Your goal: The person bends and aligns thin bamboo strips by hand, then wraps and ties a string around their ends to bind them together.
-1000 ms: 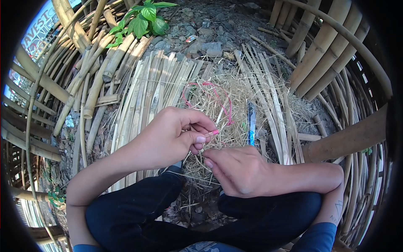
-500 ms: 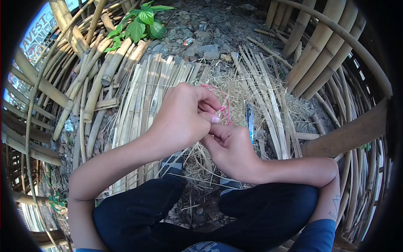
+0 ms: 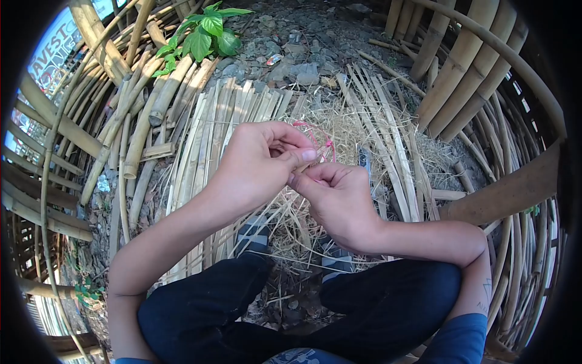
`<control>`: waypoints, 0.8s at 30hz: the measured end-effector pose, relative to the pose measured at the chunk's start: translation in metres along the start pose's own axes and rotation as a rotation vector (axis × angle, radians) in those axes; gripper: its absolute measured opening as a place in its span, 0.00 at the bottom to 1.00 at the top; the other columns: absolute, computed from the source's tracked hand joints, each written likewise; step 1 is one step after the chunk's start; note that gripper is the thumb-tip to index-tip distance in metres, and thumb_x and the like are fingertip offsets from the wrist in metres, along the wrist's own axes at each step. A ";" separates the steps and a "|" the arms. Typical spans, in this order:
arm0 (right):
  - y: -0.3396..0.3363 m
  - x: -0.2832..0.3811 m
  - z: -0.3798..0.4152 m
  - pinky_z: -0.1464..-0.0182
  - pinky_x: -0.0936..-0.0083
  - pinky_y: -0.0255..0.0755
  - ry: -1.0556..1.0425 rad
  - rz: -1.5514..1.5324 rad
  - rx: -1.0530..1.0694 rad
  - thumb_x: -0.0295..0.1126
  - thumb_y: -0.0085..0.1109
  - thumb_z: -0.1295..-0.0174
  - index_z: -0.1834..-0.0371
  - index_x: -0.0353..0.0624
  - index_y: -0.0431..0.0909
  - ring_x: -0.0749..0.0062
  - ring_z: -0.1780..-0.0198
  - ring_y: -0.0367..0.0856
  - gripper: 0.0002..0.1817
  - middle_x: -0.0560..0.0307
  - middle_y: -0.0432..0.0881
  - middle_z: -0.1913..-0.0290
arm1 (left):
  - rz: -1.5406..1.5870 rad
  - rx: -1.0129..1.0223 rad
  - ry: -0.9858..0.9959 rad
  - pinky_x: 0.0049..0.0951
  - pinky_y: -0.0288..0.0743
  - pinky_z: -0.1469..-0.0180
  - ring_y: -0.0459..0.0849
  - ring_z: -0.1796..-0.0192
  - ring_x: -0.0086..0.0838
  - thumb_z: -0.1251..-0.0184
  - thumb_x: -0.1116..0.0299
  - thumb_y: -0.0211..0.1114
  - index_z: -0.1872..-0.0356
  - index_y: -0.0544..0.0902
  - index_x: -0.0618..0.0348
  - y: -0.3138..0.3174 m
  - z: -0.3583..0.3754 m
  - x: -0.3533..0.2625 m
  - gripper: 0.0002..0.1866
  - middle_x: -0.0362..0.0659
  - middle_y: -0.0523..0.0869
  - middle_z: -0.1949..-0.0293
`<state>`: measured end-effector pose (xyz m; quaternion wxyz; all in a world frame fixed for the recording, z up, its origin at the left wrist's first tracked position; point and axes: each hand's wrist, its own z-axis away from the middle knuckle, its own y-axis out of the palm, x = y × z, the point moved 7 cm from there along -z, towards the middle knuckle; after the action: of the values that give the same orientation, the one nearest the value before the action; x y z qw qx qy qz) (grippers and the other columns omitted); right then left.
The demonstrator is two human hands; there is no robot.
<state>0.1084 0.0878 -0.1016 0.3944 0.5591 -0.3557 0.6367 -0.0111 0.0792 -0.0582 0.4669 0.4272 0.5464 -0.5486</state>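
- The pink string (image 3: 320, 134) sits right at the middle of the view, a thin loop arcing up over the dry straw (image 3: 339, 130) just past the fingertips.
- The left hand (image 3: 260, 161) is curled in, thumb pressed to forefinger, pinching the near end of that string.
- The right hand (image 3: 339, 200) is palm-up just below and touching the left; its fingers are folded toward the same spot, though I can't tell if it actually grips the string or only meets the other hand's fingertips.
- A blue-handled tool (image 3: 365, 159) lies in the straw just beside the right hand, mostly hidden behind it.
- Flat bamboo strips (image 3: 212, 130) fan out on the ground to the left of the hands, with another batch of slats (image 3: 388, 121) to the right of the straw.
- Thicker bamboo poles (image 3: 467, 67) lean at the upper right.
- A green leafy plant (image 3: 203, 30) grows at the top left, next to grey stony ground (image 3: 291, 36).
- Person sits cross-legged in dark trousers (image 3: 242, 303), feet tucked under the hands.
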 end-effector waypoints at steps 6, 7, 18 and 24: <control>-0.026 0.004 0.000 0.86 0.87 0.52 -0.032 -0.085 -0.027 0.28 0.64 0.39 0.72 0.35 0.78 0.92 0.86 0.63 0.09 0.67 0.72 0.84 | -0.093 0.307 -0.113 0.19 0.73 0.62 0.78 0.66 0.17 0.37 0.74 0.65 0.62 0.82 0.66 -0.007 0.026 0.030 0.06 0.38 0.83 0.69; -0.027 0.004 0.002 0.84 0.87 0.53 -0.040 -0.065 -0.021 0.29 0.64 0.39 0.74 0.34 0.79 0.92 0.84 0.62 0.10 0.70 0.72 0.84 | -0.118 0.313 -0.066 0.19 0.73 0.62 0.78 0.66 0.17 0.36 0.73 0.65 0.62 0.82 0.66 -0.007 0.026 0.028 0.07 0.38 0.83 0.69; -0.028 0.017 0.014 0.80 0.89 0.56 -0.118 0.053 0.031 0.31 0.64 0.38 0.72 0.34 0.80 0.94 0.79 0.64 0.10 0.69 0.75 0.81 | -0.154 0.374 0.005 0.18 0.68 0.65 0.72 0.67 0.13 0.33 0.71 0.62 0.62 0.76 0.63 0.004 0.032 0.015 0.06 0.34 0.77 0.70; -0.028 0.020 0.017 0.79 0.90 0.60 -0.168 0.015 0.053 0.30 0.63 0.38 0.68 0.33 0.79 0.94 0.78 0.66 0.09 0.69 0.76 0.80 | 0.089 0.353 -0.052 0.17 0.67 0.66 0.72 0.69 0.13 0.33 0.70 0.63 0.63 0.75 0.62 0.006 0.032 0.018 0.07 0.34 0.76 0.70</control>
<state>0.1394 0.0873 -0.0794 0.3435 0.6183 -0.3746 0.5995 -0.0079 0.0462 -0.0760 0.4225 0.5119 0.4102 -0.6254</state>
